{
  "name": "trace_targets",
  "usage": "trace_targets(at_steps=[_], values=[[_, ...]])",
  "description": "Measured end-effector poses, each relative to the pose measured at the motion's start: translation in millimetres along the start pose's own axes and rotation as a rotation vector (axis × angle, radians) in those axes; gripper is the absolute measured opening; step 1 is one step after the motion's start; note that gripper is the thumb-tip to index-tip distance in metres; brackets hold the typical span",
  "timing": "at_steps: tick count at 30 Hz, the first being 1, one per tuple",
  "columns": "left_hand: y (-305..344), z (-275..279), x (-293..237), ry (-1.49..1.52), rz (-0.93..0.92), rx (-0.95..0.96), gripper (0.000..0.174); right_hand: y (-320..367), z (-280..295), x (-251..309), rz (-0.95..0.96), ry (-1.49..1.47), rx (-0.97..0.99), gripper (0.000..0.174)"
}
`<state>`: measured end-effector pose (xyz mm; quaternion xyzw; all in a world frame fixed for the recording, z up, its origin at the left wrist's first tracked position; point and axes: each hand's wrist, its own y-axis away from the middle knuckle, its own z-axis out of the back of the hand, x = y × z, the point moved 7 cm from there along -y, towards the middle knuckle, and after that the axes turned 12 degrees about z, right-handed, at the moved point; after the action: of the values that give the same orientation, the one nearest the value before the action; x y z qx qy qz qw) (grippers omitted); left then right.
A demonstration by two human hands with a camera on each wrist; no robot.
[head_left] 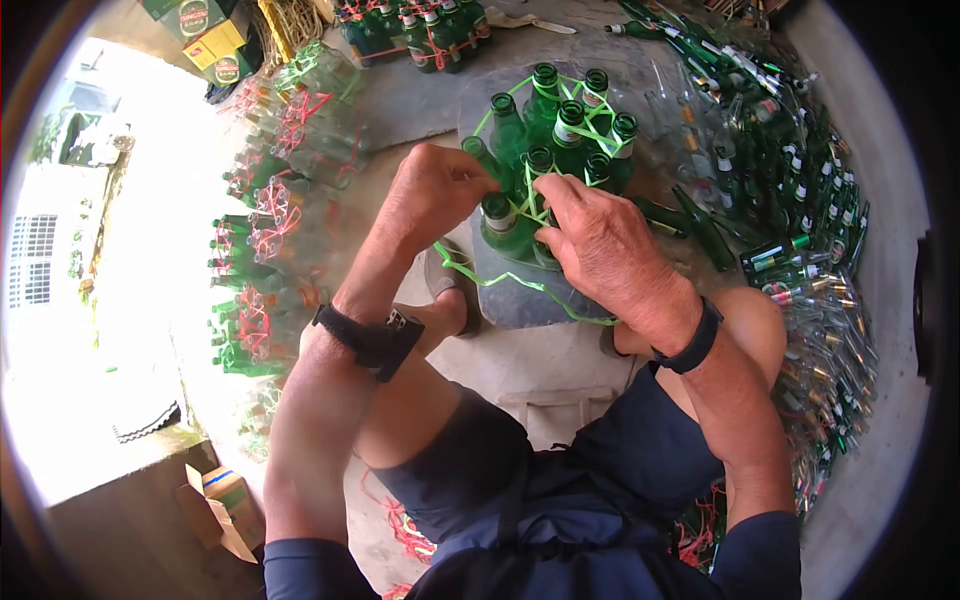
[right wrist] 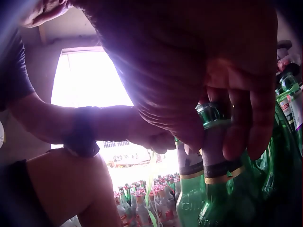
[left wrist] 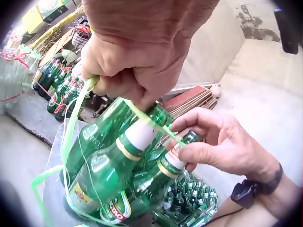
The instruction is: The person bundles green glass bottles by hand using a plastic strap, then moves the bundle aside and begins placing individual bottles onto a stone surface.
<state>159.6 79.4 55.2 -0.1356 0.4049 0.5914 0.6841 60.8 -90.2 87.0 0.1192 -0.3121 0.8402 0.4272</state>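
Several green bottles point(head_left: 507, 130) stand upright in a tight group on a dark stand point(head_left: 520, 300), with light green strapping point(head_left: 600, 120) around and across their necks. My left hand point(head_left: 435, 195) is at the group's left side; in the left wrist view its curled fingers point(left wrist: 118, 85) pinch the green strap point(left wrist: 71, 127). My right hand point(head_left: 615, 250) is at the near right of the group. Its thumb and fingers close round a bottle neck with the strap beside it, seen in the left wrist view point(left wrist: 191, 137). A loose strap end hangs below the bottles.
Clear bottles tied with red string point(head_left: 270, 220) line the left side. Loose green bottles point(head_left: 800, 190) lie piled along the right. Tied bundles of bottles point(head_left: 430, 40) and green cartons point(head_left: 205, 35) stand at the back. An opened carton point(head_left: 225, 500) is at lower left.
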Motion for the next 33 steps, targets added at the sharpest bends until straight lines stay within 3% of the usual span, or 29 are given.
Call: trace_targets(at_steps=[7,9,12,14,19,22,28,33], values=[[30.2,-11.0,28.0,0.349,0.209,-0.306,0.025,5.5,7.5,1.5,0.024,0.075,-0.019,0.03],[37.0,-19.1,31.3,0.471,0.203,-0.315,0.029,7.3,10.8,3.0,0.007,0.087,-0.035,0.031],[45.0,-34.5,32.7,0.742,0.34,-0.131,0.028,7.7,13.9,3.4,-0.007,0.166,-0.055,0.029],[44.5,-35.5,37.3,0.762,0.342,-0.126,0.028,12.3,3.4,-10.3,-0.098,0.116,0.036,0.028],[51.1,-42.1,37.3,0.788,0.321,-0.168,0.028,12.1,8.4,-7.2,-0.044,0.132,0.002,0.027],[59.3,-48.8,38.5,0.775,0.32,-0.154,0.038,11.9,14.2,-10.3,-0.042,0.162,0.019,0.026],[74.3,-96.0,27.2,1.006,0.319,-0.247,0.034,19.1,37.8,-26.4,-0.074,0.222,0.078,0.025],[87.7,-131.1,15.1,1.026,0.276,-0.288,0.031,17.7,52.9,-39.0,-0.091,0.248,0.065,0.03]])
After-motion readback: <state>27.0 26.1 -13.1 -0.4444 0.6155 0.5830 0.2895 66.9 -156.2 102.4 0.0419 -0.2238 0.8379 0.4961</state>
